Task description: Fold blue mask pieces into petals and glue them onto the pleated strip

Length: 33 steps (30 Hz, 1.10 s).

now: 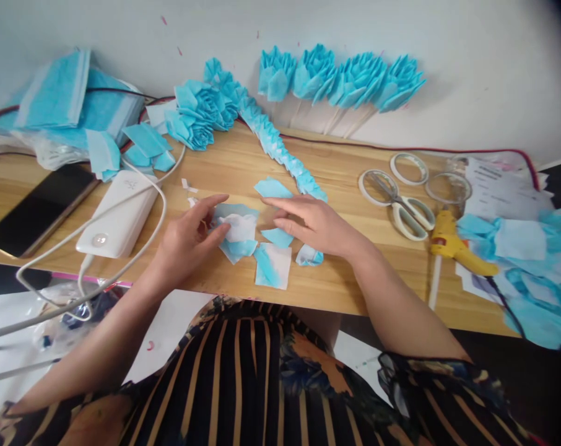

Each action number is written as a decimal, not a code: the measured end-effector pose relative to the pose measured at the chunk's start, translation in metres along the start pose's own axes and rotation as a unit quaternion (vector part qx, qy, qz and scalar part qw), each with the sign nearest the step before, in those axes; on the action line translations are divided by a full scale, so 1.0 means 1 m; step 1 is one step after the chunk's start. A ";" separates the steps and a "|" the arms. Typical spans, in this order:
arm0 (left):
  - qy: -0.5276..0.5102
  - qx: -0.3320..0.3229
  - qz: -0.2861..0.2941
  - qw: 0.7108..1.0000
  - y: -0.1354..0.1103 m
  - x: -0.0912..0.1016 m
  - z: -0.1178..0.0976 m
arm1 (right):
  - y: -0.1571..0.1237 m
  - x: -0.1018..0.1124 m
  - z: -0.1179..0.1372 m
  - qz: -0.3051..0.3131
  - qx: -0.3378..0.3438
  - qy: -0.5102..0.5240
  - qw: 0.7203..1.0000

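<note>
Over small blue and white fabric pieces (241, 226) my left hand (190, 238) is held with thumb and index finger apart, its other fingers partly curled and hidden. Just to the right, my right hand (315, 226) has its fingers stretched out above a blue petal piece (275, 187) and another blue piece (277, 236). Neither hand visibly grips anything. A blue-and-white square (273, 266) lies between them near the table edge, with a small crumpled blue piece (309, 255) below my right wrist.
Blue fabric roses on sticks (317, 74) lean on the wall. More roses (197, 114) and a blue ruffled strip (271, 139) lie behind my hands. Scissors (408, 214), tape rolls (408, 169) and a yellow glue gun (457, 244) sit right; a power bank (120, 214) and phone (39, 207) left.
</note>
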<state>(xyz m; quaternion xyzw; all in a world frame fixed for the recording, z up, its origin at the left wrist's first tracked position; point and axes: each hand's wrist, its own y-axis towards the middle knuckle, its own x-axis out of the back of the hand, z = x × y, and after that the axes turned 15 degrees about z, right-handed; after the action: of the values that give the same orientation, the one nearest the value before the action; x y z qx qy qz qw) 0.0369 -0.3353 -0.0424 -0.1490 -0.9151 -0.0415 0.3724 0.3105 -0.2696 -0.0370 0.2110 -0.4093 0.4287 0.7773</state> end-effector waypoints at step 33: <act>0.007 -0.185 -0.129 0.974 -0.014 -0.007 -0.031 | -0.024 0.037 0.007 -0.363 -0.096 0.070 0.924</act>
<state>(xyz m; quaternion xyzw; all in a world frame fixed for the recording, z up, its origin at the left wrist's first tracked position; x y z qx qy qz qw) 0.0580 -0.3558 -0.0249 -0.0959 -0.9003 -0.2590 0.3365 0.3382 -0.2691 -0.0023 0.2386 -0.2883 0.0893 0.9230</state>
